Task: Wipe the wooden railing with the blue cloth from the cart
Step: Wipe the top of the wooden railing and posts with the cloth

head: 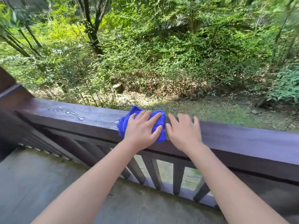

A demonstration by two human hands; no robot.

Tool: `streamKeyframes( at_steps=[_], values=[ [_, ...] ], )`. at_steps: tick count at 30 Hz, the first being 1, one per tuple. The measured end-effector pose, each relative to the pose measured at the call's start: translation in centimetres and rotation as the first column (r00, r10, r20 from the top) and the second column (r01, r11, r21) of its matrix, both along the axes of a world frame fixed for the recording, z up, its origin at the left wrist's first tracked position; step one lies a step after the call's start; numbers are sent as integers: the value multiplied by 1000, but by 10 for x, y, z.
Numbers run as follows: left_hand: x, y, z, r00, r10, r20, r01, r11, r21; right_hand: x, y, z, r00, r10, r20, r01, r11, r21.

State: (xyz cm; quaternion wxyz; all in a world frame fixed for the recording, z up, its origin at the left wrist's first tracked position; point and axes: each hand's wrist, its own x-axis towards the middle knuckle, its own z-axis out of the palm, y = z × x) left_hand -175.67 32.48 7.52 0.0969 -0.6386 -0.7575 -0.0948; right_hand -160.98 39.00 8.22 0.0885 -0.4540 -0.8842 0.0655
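Head view: both bare forearms reach forward and up to the dark brown wooden railing (234,136).
Left hand (142,128): flat, palm down, fingers spread, pressing the bright blue fuzzy cloth (157,125) onto the top rail; not pinching it.
Right hand (182,131): flat on bare wood just beside the cloth, fingers spread, holding nothing; its fingertips are blurred.
Cloth position: bunched on the rail top, draped over the near edge, apart from the right hand by a narrow strip of wood.
Rail to the left: water droplets (72,112) lie on the top face, up to the corner post (9,92).
Rail to the right: bare wood runs on to the frame edge.
Below: vertical slats (153,173) above a grey plank deck (40,183).
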Motion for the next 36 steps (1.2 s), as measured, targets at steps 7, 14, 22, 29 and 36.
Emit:
streamKeyframes(
  at_steps=[7, 14, 22, 29, 36],
  values=[
    [-23, -5, 3, 1000, 15, -2, -15, 1000, -15, -4, 2, -12, 999, -16, -32, 18, 998, 63],
    [-101, -29, 7, 994, 99, -44, -100, 994, -33, -5, 0, -12, 1000, -1, -10, 1, 1000, 24],
    [-144, -42, 7, 998, 48, -38, -50, 998, -50, -85, -28, -6, 1000, -2, 22, 4, 999, -51],
    [-223, -62, 8, 1000, 28, -12, -28, 998, -48, -199, -56, -5, 1000, 14, -13, -15, 999, -37],
    [-280, -76, 5, 1000, -16, 17, 16, 1000, -22, -216, -66, -16, 1000, -23, -5, 24, 998, 61]
  ],
)
